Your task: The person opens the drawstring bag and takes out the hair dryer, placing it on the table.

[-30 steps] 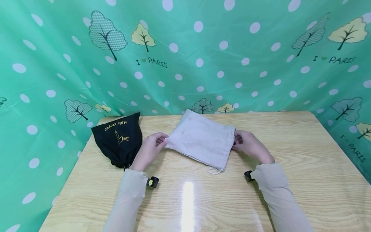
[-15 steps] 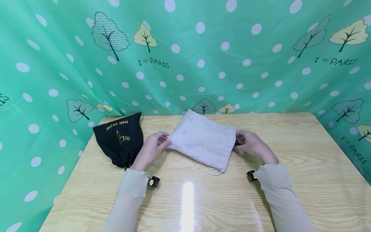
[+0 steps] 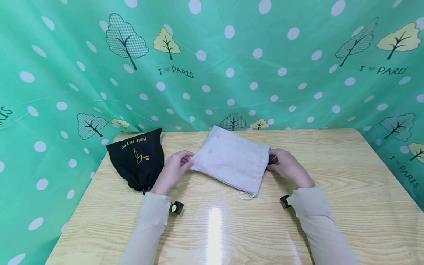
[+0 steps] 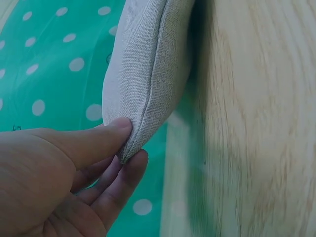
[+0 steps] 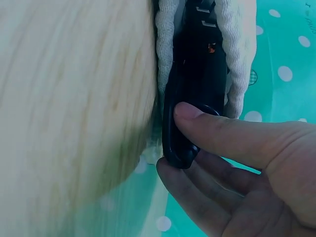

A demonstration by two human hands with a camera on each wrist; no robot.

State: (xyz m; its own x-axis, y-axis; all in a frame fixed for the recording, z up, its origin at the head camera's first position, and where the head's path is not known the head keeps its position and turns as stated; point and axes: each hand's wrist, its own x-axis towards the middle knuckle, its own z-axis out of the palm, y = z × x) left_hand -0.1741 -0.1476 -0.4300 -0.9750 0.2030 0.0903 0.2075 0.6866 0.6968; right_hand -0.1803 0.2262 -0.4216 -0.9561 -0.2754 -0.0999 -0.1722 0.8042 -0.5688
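Clamped at one corner by the person's left hand [image 3: 173, 168], a pale cloth bag [image 3: 232, 158] lies toward the far side of the wooden table [image 3: 251, 228] in the head view; the right hand [image 3: 287, 167] is at its mouth, and a black pouch [image 3: 137, 165] lettered "Hair Dryer" lies just beside the left forearm. From the left wrist, thumb and fingers pinch the bag's seamed tip. From the right wrist, thumb and fingers grip a black object [image 5: 197, 84], partly between the mouth's ruffled edges.
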